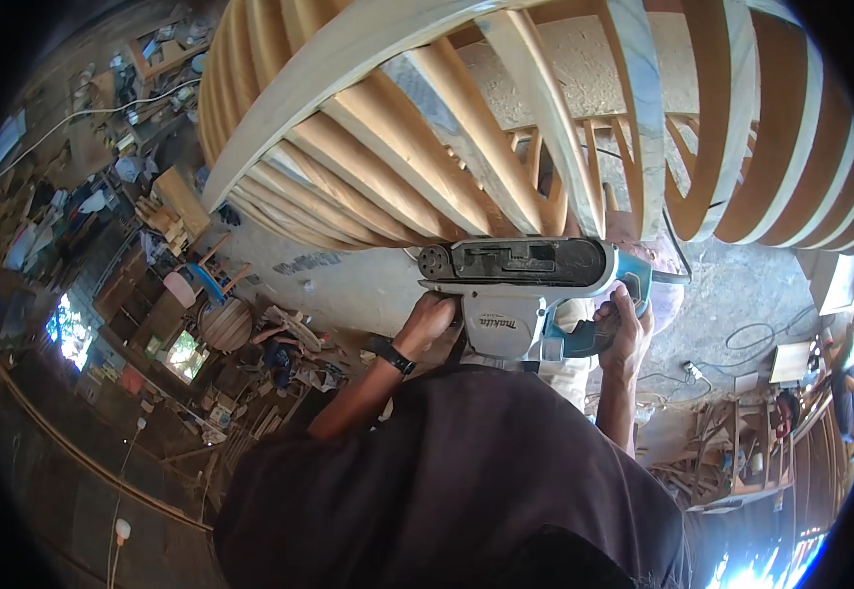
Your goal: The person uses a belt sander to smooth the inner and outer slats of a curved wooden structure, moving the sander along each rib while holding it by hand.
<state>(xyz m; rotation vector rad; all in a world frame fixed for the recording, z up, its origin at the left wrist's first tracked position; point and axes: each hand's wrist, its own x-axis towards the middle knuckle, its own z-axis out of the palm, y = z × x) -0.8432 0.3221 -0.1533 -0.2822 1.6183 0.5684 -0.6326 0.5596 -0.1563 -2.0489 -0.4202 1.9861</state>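
While left hand (432, 321) and right hand (627, 326) clamp their fingers around the belt sander (520, 306) beside the slatted wooden frame (548, 123), level pressure seems best.

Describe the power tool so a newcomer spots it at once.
Find the slatted wooden frame curving across the top. Just below it, held by left hand and right hand, is the belt sander. Its white and teal casing sets it apart from the bare wood.

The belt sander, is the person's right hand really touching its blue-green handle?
Touching. The head view shows the right hand closed against the blue-green handle of the belt sander, with no gap.
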